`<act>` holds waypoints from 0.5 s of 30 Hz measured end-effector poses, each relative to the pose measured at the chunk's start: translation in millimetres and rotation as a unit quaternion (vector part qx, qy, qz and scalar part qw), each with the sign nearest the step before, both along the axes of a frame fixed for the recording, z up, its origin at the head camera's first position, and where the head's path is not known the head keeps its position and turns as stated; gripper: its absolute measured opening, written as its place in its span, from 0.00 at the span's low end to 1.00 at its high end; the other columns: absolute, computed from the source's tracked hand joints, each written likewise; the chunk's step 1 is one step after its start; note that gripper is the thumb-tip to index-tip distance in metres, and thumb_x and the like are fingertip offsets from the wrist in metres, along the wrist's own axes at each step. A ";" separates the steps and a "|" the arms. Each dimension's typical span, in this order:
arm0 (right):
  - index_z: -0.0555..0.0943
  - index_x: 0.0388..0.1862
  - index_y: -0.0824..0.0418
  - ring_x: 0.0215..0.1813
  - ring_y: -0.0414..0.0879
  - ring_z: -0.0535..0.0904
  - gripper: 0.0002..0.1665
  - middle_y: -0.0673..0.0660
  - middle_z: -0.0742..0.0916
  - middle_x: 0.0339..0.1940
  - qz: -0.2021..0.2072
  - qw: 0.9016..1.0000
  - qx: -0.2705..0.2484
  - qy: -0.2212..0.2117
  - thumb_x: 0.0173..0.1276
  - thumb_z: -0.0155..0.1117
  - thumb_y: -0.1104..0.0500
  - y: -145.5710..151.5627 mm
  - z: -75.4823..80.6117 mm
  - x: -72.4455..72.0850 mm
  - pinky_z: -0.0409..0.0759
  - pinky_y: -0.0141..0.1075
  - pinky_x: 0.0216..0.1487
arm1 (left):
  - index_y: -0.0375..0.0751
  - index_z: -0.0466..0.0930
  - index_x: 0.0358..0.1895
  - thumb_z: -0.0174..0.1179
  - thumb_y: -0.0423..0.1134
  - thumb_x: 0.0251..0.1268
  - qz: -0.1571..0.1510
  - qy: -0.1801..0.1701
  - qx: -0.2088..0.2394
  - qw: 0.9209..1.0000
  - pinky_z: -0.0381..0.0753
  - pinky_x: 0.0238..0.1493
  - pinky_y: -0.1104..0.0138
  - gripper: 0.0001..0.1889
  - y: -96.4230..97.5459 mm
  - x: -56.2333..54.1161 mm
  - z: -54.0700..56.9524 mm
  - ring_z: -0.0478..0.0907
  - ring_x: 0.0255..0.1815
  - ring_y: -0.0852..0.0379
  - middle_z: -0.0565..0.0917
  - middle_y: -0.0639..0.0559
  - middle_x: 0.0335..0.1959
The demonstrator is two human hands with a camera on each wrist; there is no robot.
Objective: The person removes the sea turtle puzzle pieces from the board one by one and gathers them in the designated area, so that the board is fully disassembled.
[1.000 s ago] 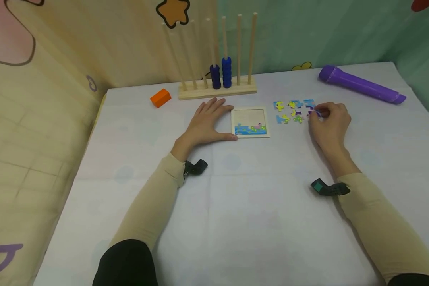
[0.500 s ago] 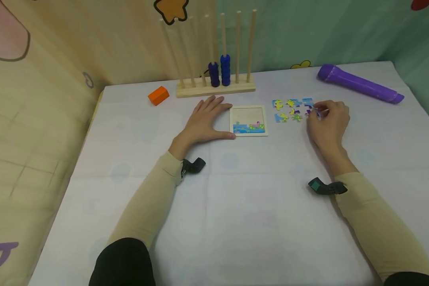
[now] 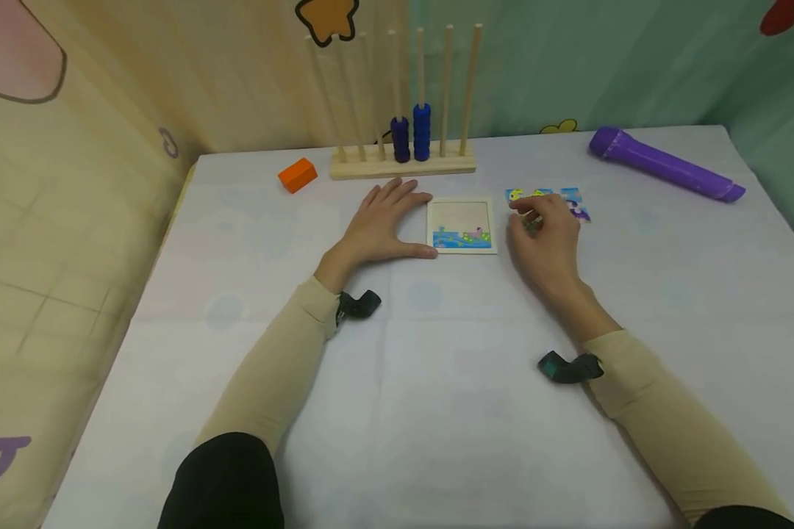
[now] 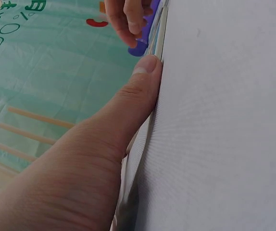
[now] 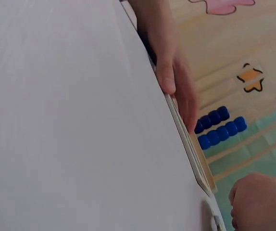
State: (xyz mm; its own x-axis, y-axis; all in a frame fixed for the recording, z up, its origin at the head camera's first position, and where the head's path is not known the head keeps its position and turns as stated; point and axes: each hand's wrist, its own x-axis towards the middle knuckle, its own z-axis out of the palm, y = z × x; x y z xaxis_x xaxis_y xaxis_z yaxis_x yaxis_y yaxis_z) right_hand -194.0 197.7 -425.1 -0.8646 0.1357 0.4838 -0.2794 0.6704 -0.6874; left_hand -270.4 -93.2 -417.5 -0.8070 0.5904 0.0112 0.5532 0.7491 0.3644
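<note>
My left hand (image 3: 384, 228) lies spread at the left side of a small wooden puzzle tray (image 3: 495, 228), its thumb at the lower left corner and index finger at the upper left. Joined pieces with a blue and pink picture (image 3: 463, 239) fill the tray's lower part; bare wood shows above. My right hand (image 3: 549, 242) is over the loose puzzle pieces (image 3: 572, 202) just right of the tray, fingers bent and thumb close to them. A yellow-green patch shows between thumb and fingers; I cannot tell whether a piece is pinched. The hand hides several pieces.
Behind the tray stands a wooden peg rack (image 3: 403, 167) with dark blue beads (image 3: 400, 139) and blue beads (image 3: 421, 132) on two pegs. An orange block (image 3: 298, 175) lies at the back left, a purple microphone-shaped toy (image 3: 664, 165) at the back right. Printed curtains border the table.
My right hand has moved left from the right-hand purple pieces to the pieces nearer the tray, uncovering the purple ones. My left hand has stayed at the tray's left side.
</note>
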 end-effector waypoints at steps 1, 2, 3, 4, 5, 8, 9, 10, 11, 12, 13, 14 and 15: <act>0.88 0.48 0.68 0.45 0.58 0.81 0.10 0.66 0.85 0.44 0.011 1.000 -0.002 -0.002 0.70 0.66 0.68 -5.8 -0.8 0.0 0.70 0.35 0.48 | 0.64 0.61 0.82 0.68 0.79 0.51 0.001 -0.002 -0.002 1.000 0.31 0.88 0.51 0.55 -0.4 0.0 -1.1 0.37 0.90 0.51 0.51 0.54 0.88; 0.88 0.49 0.69 0.46 0.58 0.81 0.10 0.66 0.85 0.44 0.022 1.000 -0.002 -0.006 0.71 0.66 0.68 -11.5 -1.0 0.2 0.71 0.37 0.48 | 0.64 0.61 0.82 0.68 0.79 0.51 0.002 -0.003 -0.003 1.000 0.31 0.88 0.51 0.55 -0.5 0.1 -2.1 0.37 0.90 0.51 0.51 0.54 0.88; 0.87 0.49 0.69 0.46 0.59 0.81 0.10 0.66 0.85 0.44 0.034 0.999 0.001 -0.008 0.71 0.67 0.67 -16.9 -1.1 0.0 0.71 0.38 0.49 | 0.64 0.61 0.82 0.68 0.79 0.51 0.002 -0.005 -0.002 1.000 0.31 0.88 0.51 0.55 -0.1 0.2 -3.0 0.37 0.90 0.51 0.51 0.54 0.88; 0.87 0.49 0.69 0.47 0.59 0.81 0.10 0.66 0.85 0.44 0.044 0.999 0.003 -0.012 0.72 0.67 0.66 -22.2 -0.9 -0.2 0.71 0.39 0.49 | 0.64 0.61 0.82 0.68 0.79 0.51 0.001 -0.004 -0.001 1.000 0.31 0.88 0.51 0.55 0.2 0.0 -3.7 0.37 0.90 0.51 0.51 0.54 0.88; 0.87 0.49 0.69 0.47 0.58 0.81 0.10 0.66 0.85 0.44 0.054 0.998 0.007 -0.017 0.73 0.68 0.65 -27.5 -0.3 -0.6 0.70 0.40 0.50 | 0.65 0.61 0.82 0.67 0.80 0.51 0.000 -0.004 0.001 1.000 0.31 0.88 0.51 0.54 0.8 0.0 -4.0 0.37 0.90 0.51 0.51 0.54 0.88; 0.87 0.50 0.69 0.47 0.58 0.79 0.11 0.66 0.84 0.44 0.081 0.996 0.014 -0.032 0.76 0.67 0.63 -42.6 1.7 -3.6 0.70 0.41 0.49 | 0.64 0.62 0.82 0.67 0.80 0.52 -0.004 -0.002 0.008 1.000 0.31 0.88 0.51 0.54 3.1 0.6 -2.4 0.37 0.90 0.51 0.52 0.54 0.88; 0.87 0.50 0.69 0.46 0.57 0.79 0.11 0.65 0.84 0.43 0.089 0.995 0.016 -0.036 0.76 0.66 0.64 -47.2 2.1 -5.2 0.70 0.41 0.48 | 0.64 0.61 0.82 0.67 0.80 0.52 -0.005 0.000 0.007 1.000 0.31 0.88 0.51 0.54 3.7 0.7 -1.5 0.37 0.90 0.51 0.52 0.54 0.88; 0.88 0.50 0.69 0.45 0.57 0.77 0.10 0.65 0.84 0.42 0.096 0.994 0.019 -0.041 0.77 0.65 0.65 -51.7 2.3 -6.7 0.69 0.40 0.47 | 0.64 0.62 0.82 0.67 0.79 0.52 -0.005 0.000 0.008 1.000 0.31 0.88 0.51 0.54 3.8 1.1 -0.5 0.37 0.90 0.51 0.52 0.54 0.88; 0.88 0.51 0.68 0.45 0.57 0.76 0.11 0.64 0.83 0.42 0.103 0.993 0.022 -0.045 0.77 0.63 0.66 -55.8 2.4 -8.0 0.68 0.40 0.47 | 0.64 0.62 0.82 0.67 0.79 0.52 -0.004 0.001 0.007 1.000 0.31 0.88 0.51 0.54 3.6 1.3 0.0 0.37 0.90 0.51 0.52 0.54 0.88; 0.88 0.51 0.68 0.44 0.56 0.75 0.11 0.64 0.83 0.42 0.110 0.992 0.025 -0.050 0.76 0.62 0.67 -59.4 2.3 -9.3 0.68 0.40 0.46 | 0.64 0.61 0.82 0.67 0.79 0.52 -0.003 0.003 0.004 1.000 0.31 0.88 0.51 0.54 3.1 1.3 0.2 0.37 0.90 0.51 0.52 0.54 0.88; 0.88 0.52 0.68 0.45 0.56 0.74 0.12 0.63 0.83 0.42 0.117 0.991 0.027 -0.056 0.75 0.62 0.68 -62.5 2.0 -10.1 0.68 0.40 0.46 | 0.64 0.61 0.82 0.67 0.79 0.52 -0.002 0.004 0.002 1.000 0.31 0.88 0.50 0.54 2.4 1.5 0.3 0.37 0.90 0.51 0.52 0.54 0.88; 0.88 0.53 0.67 0.45 0.56 0.73 0.13 0.63 0.83 0.43 0.124 0.990 0.031 -0.061 0.74 0.61 0.69 -65.2 1.3 -10.2 0.68 0.41 0.47 | 0.63 0.61 0.82 0.68 0.79 0.52 -0.001 0.006 -0.001 1.000 0.32 0.88 0.50 0.54 1.6 1.9 0.2 0.37 0.90 0.50 0.52 0.54 0.88; 0.88 0.53 0.66 0.46 0.56 0.73 0.15 0.63 0.83 0.43 0.131 0.989 0.034 -0.066 0.73 0.59 0.70 -67.5 0.4 -9.7 0.69 0.42 0.48 | 0.63 0.61 0.82 0.68 0.78 0.52 -0.001 0.005 -0.004 1.000 0.32 0.88 0.50 0.54 0.5 2.4 -0.1 0.37 0.90 0.50 0.52 0.53 0.88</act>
State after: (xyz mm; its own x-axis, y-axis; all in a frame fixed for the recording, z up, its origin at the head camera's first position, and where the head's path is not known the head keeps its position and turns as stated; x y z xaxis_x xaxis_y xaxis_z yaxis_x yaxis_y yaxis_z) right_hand -203.7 130.2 -424.6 -0.9218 -0.1296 0.3654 -0.3606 0.6325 -0.6855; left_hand -268.0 -92.7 -417.6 -0.8061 0.5915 0.0156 0.5579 0.7511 0.3530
